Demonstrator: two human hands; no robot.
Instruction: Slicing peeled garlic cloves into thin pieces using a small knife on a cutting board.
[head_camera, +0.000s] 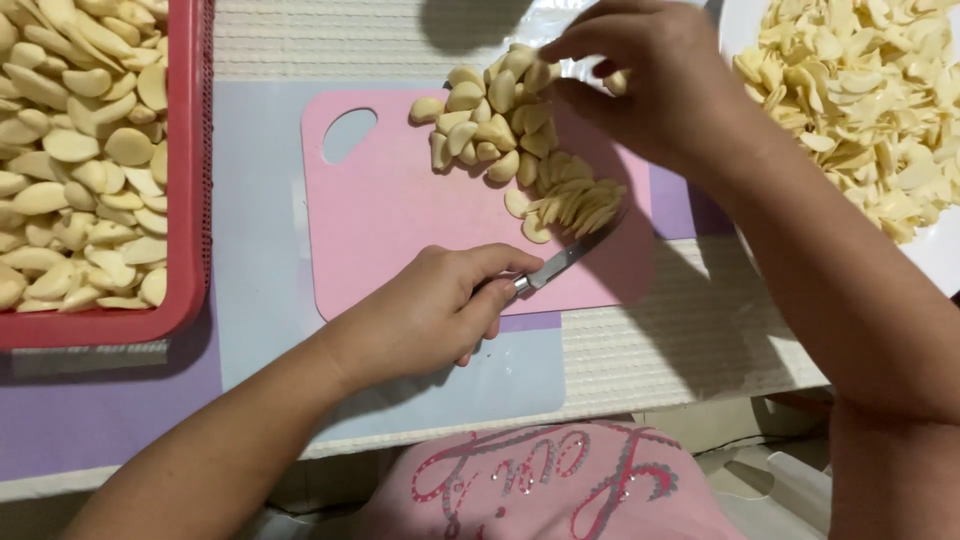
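The cutting board (400, 215) looks like matt pink plastic, smooth and thin, with an oval grip hole. Under it lies a pale, smooth sheet (260, 300) with a dull plastic look, and beneath that a woven mat (690, 330) of ribbed, rough, cream-coloured weave covers the worktop. The knife (565, 257) has a bright, glossy metal blade. The basket (188, 200) is red plastic with a slotted wall and a slight shine. The peeled garlic cloves (490, 120) look smooth and faintly waxy; the garlic slices (575, 205) look matt and moist. The plate (940, 255) seems glossy white. The shirt (560, 490) is pink cloth with sparkling studs.
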